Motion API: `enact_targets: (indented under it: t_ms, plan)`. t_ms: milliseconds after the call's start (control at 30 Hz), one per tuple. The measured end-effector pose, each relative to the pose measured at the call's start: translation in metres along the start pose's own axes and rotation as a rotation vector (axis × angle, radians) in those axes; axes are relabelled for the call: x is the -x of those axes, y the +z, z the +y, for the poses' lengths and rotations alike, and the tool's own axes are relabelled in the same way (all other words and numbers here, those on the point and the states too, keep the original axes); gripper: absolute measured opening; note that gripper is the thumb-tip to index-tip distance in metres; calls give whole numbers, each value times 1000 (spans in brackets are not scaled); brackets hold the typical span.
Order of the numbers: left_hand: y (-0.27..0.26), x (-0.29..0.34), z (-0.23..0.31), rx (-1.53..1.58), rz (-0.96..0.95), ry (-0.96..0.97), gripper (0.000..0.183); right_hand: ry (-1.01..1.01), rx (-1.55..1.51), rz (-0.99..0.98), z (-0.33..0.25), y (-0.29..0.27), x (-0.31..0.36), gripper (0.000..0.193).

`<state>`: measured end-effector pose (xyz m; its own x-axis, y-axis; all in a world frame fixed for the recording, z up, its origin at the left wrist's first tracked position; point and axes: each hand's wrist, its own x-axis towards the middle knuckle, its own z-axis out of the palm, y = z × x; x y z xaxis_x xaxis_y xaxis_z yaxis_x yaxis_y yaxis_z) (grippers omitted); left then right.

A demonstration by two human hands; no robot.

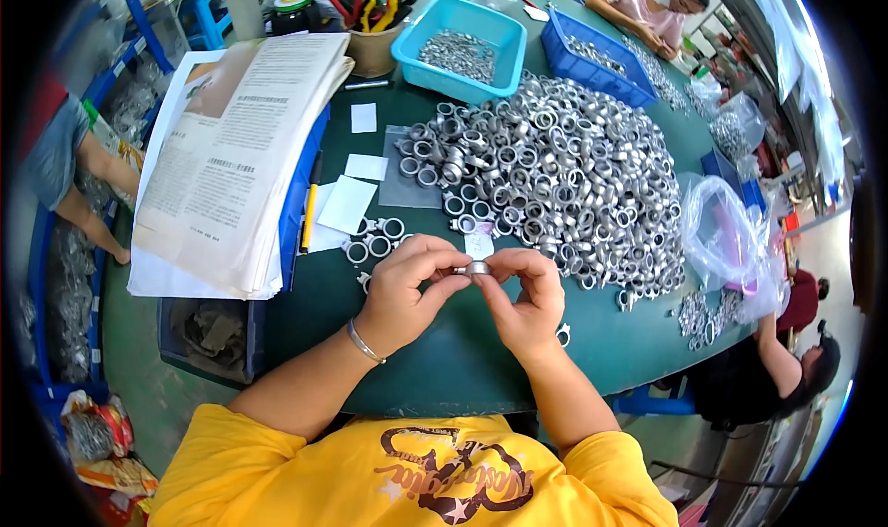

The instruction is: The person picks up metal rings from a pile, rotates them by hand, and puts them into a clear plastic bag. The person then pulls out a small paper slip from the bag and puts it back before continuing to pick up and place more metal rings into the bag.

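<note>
Between the fingertips of both hands is a small silver metal ring (477, 269). My left hand (412, 286), with a bangle at its wrist, pinches the ring's left side. On its right side my right hand (524, 296) grips it between thumb and fingers. Just beyond the fingers lies a small white paper slip (479, 242). A large heap of similar metal rings (573, 175) covers the green table (425, 370) ahead and to the right. Several loose rings (377, 246) lie beyond my left hand.
At left, a stack of printed papers (222, 175) leans on a blue holder beside a yellow marker (308, 218). Farther back stand a pot of pliers (372, 50), a turquoise basin (504, 64) and a blue crate (592, 64). A clear plastic bag (721, 235) sits right. Other people are around the table.
</note>
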<state>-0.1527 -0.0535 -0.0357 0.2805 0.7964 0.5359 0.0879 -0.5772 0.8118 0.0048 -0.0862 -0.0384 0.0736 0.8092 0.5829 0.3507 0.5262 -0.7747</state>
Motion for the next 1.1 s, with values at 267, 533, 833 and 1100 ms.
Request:
enact_targets:
  t_ms: [267, 533, 833, 1100]
  plan:
    - [3, 1, 2, -27, -79, 78, 22, 235, -366, -193, 4, -21, 2, 17]
    - [11, 15, -7, 437, -47, -214, 27, 90, -309, -163, 8, -23, 1, 19]
    - [10, 12, -1, 511, -90, -356, 22, 130, -425, -134, 7, -21, 4, 27]
    - [9, 13, -3, 676, -85, -465, 19, 234, -281, -175, 6, -23, 2, 27]
